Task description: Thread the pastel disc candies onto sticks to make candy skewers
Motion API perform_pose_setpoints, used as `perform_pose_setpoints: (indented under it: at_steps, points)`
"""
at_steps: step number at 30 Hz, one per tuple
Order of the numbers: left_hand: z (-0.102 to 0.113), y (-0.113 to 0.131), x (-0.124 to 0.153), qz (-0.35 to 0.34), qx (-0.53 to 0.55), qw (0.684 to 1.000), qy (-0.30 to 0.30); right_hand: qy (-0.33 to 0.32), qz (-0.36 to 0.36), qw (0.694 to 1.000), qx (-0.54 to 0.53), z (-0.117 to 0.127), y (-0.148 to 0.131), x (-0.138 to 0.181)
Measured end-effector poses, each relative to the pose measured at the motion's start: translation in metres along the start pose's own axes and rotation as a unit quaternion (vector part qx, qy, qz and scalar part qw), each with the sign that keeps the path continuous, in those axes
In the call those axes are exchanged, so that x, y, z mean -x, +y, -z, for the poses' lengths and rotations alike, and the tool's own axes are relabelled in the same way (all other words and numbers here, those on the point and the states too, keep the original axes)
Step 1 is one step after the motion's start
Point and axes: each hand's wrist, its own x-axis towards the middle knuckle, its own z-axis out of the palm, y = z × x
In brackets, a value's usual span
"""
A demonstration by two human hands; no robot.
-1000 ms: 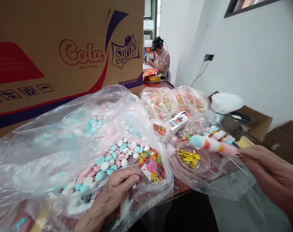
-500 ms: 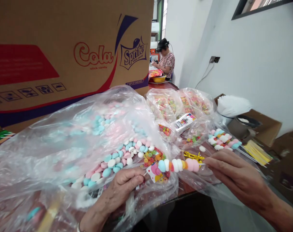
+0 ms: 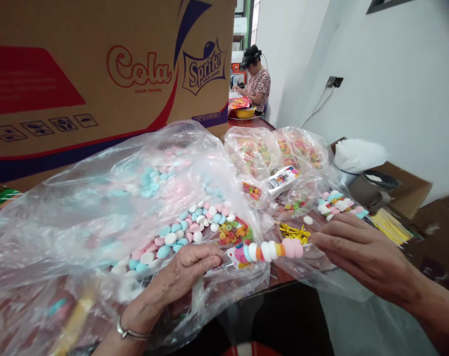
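Note:
A marshmallow skewer (image 3: 271, 251) hangs level over the front of the table, strung with blue, white and pink marshmallows and small orange and red gummy rings. My left hand (image 3: 189, 269) pinches its left end, beside a small printed card (image 3: 237, 256) with pink and purple on it. My right hand (image 3: 358, 252) is at the skewer's right end, thumb and fingers together; what they grip, if anything, is hidden. Loose marshmallows (image 3: 170, 239) lie in a big clear bag behind my left hand. Gummy rings (image 3: 234, 232) and gold twist ties (image 3: 293, 231) lie behind the skewer.
A large cardboard box (image 3: 135, 109) stands at the back left. Bags of gummy rings (image 3: 252, 151) and a stack of printed cards (image 3: 282, 182) are behind. Finished skewers (image 3: 341, 203) and yellow sticks (image 3: 389, 226) lie right. A person (image 3: 256, 81) sits at the far end.
The skewer has shifted slightly, and its printed card has slid closer to the marshmallows. The white stick tip at my right fingers no longer shows. The view has tilted down slightly.

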Motion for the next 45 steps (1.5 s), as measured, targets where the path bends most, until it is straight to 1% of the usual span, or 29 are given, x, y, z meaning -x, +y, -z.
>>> perform_pose_setpoints:
  at_steps: [3,6,10,13,14,18,21,24,27,30,34,37,39,40,42,44,45]
  points:
    - [-0.001,-0.002,0.0,-0.003,-0.014,1.0,-0.008,-0.017,-0.01,1.0,-0.024,-0.004,-0.002,-0.005]
    - [-0.002,0.004,0.0,-0.007,-0.043,0.999,-0.025,-0.033,-0.033,0.998,-0.049,-0.009,-0.007,-0.012]
    - [-0.004,0.029,0.001,0.011,-0.11,0.993,-0.036,-0.043,-0.034,0.996,-0.07,-0.013,-0.011,-0.021]
    - [-0.008,0.048,0.001,0.037,-0.13,0.987,-0.09,-0.043,-0.021,0.996,-0.073,-0.013,-0.008,-0.026]
    - [-0.009,0.052,0.001,0.039,-0.125,0.986,-0.101,-0.046,-0.018,0.996,-0.075,-0.012,-0.007,-0.028]
    - [-0.015,0.058,-0.004,0.028,-0.101,0.989,-0.106,-0.054,-0.022,0.995,-0.074,-0.01,-0.004,-0.033]
    - [-0.021,0.055,-0.009,0.054,-0.094,0.986,-0.124,-0.084,-0.003,0.993,-0.087,-0.011,-0.004,-0.038]
    - [-0.03,0.05,-0.013,0.091,-0.039,0.982,-0.161,-0.135,0.027,0.984,-0.117,-0.021,-0.008,-0.043]
    - [-0.041,0.044,-0.017,0.114,0.034,0.975,-0.186,-0.152,0.05,0.978,-0.136,-0.037,-0.014,-0.045]
    - [-0.049,0.044,-0.02,0.122,0.067,0.974,-0.178,-0.149,0.064,0.976,-0.145,-0.049,-0.018,-0.046]
    - [-0.054,0.05,-0.019,0.116,0.067,0.98,-0.149,-0.142,0.086,0.977,-0.133,-0.051,-0.021,-0.052]
    - [-0.058,0.049,-0.016,0.115,0.135,0.978,-0.111,-0.125,0.098,0.978,-0.133,-0.049,-0.022,-0.058]
    - [-0.061,0.046,-0.014,0.126,0.199,0.968,-0.084,-0.104,0.097,0.98,-0.14,-0.048,-0.023,-0.062]
    - [-0.062,0.044,-0.013,0.13,0.225,0.963,-0.068,-0.084,0.088,0.983,-0.139,-0.048,-0.024,-0.064]
    - [-0.064,0.041,-0.012,0.125,0.259,0.957,-0.026,-0.027,0.037,0.993,-0.113,-0.048,-0.026,-0.066]
    - [-0.064,0.041,-0.012,0.122,0.256,0.958,0.025,0.032,-0.03,0.997,-0.07,-0.05,-0.029,-0.066]
    - [-0.064,0.042,-0.012,0.124,0.244,0.96,0.051,0.045,-0.051,0.996,-0.051,-0.051,-0.03,-0.066]
